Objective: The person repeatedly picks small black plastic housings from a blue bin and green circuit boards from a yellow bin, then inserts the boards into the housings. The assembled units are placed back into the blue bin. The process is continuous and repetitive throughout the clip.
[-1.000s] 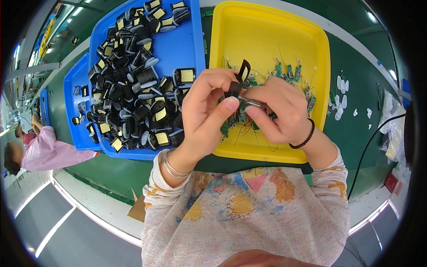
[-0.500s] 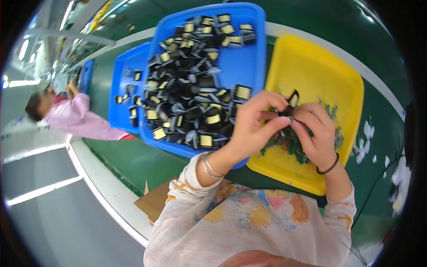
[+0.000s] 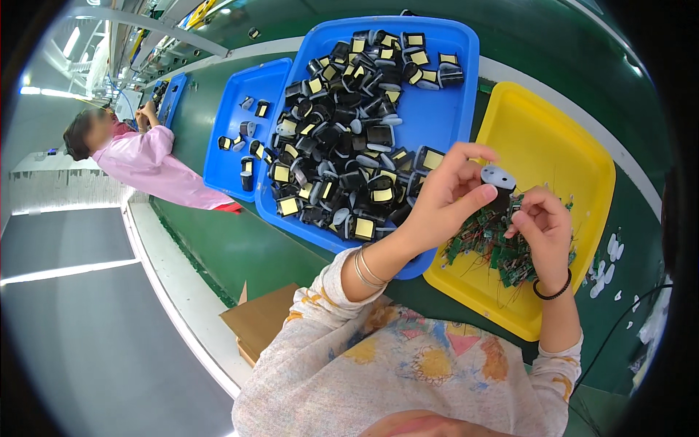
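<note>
We've got one black housing (image 3: 502, 197) in the left hand (image 3: 460, 191), pinched between thumb and fingers. Its grey cap (image 3: 499, 176) is up, dark holes showing; body hangs below. Housing sits over the left part of the yellow tray (image 3: 593, 149), in front of the green boards (image 3: 513, 266) from our view.

Right hand (image 3: 545, 222) is just beside the housing's lower right side, fingers curled, thumb close to index, so a narrow grip. We can't tell if a small part is between those fingertips, or if they touch the housing.

Boards lie heaped in the yellow tray, thin dark wires sticking out. To its left, big blue tray (image 3: 437, 120) with a pile of more housings (image 3: 357, 138), many showing pale yellow pads. Small blue tray (image 3: 251, 81) beyond that, a few housings inside. White bits (image 3: 604, 273) on the green bench (image 3: 266, 255), right of the yellow tray. Co-worker in pink (image 3: 142, 156) far left.
</note>
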{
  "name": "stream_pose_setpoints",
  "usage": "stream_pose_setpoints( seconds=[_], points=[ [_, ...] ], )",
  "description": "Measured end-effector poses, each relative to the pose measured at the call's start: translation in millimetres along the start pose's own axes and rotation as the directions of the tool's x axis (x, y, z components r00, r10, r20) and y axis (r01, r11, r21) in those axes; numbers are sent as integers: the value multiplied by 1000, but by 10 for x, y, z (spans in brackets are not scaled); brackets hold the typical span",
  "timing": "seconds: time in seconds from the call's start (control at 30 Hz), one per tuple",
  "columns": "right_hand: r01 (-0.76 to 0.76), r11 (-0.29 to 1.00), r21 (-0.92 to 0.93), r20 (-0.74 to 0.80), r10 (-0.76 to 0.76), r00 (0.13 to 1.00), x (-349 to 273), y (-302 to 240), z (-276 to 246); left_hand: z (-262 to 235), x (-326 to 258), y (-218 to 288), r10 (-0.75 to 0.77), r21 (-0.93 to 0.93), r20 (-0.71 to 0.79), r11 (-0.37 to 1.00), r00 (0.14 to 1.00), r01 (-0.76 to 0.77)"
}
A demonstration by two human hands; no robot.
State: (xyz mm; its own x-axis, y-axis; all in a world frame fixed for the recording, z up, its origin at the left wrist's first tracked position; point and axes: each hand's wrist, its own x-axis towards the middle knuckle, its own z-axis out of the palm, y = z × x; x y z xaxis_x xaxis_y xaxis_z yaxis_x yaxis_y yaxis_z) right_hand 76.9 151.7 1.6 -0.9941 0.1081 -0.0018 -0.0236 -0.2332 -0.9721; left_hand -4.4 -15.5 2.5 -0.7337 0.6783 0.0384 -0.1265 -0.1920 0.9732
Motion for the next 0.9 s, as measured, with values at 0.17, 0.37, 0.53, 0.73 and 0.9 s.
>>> stream_pose_setpoints(
  seconds=[0.17, 0.37, 0.53, 0.73, 0.9],
  points=[
    [-24, 997, 68, -81, 29, 996, 29, -14, -13, 119, -7, -95, 15, -104, 35, 994, 999, -12],
    [-112, 967, 231, -104, 139, 985, 21, -25, -15, 108, 10, -69, -29, -105, 43, 994, 999, 33],
    [-126, 950, 286, -44, 144, 989, 25, 6, 2, 103, -9, -51, -50, -29, 11, 998, 999, 51],
    [-129, 947, 294, 27, 127, 992, 43, 1, -35, 166, 2, 18, -110, -93, 18, 989, 994, 112],
    [-148, 946, 288, 59, 136, 989, 40, -1, -45, 199, -3, -5, -105, -115, -45, 988, 993, 99]
  ],
)
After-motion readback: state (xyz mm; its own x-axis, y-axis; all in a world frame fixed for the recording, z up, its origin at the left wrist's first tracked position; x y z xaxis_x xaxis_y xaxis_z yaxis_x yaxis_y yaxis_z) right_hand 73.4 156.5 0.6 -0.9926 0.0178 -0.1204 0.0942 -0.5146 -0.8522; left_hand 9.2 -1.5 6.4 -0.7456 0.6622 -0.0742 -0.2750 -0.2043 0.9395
